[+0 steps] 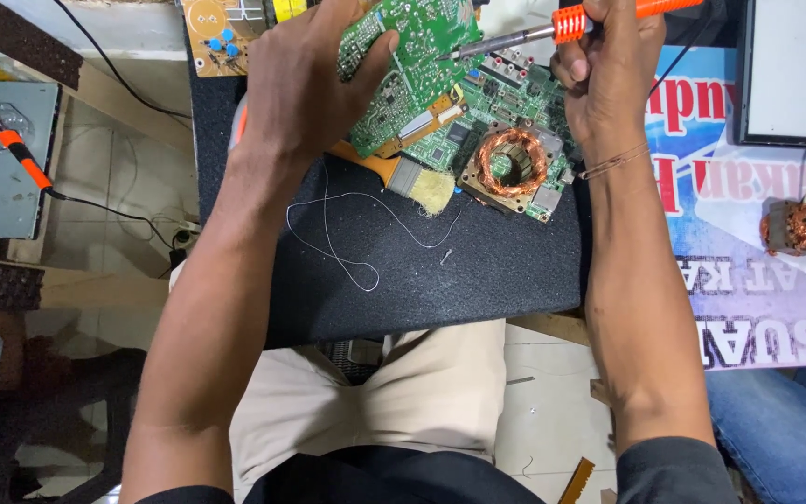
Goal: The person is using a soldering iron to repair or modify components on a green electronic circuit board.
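Dark foam mat (478,271) covers the tabletop across the centre of the frame, w/ a printed banner (757,280) spread at right. On the mat's upper part lies a large green circuit board (506,112), a copper-wound coil (513,161) sitting on it. Left hand (305,79), upper centre, grips a smaller green board (412,56) tilted up over the big one — thumb on its face, fingers behind. Right hand (608,75), upper right, is clenched round an orange-handled soldering iron (562,26); its metal tip meets the held board's upper right edge. A brush (417,182) w/ pale bristles lies just below the held board. Thin solder wire (347,238) loops over the mat. Second orange-handled tool (20,149) rests on a grey metal case (2,177) at left; another copper coil (799,229) lies on the banner, right edge.
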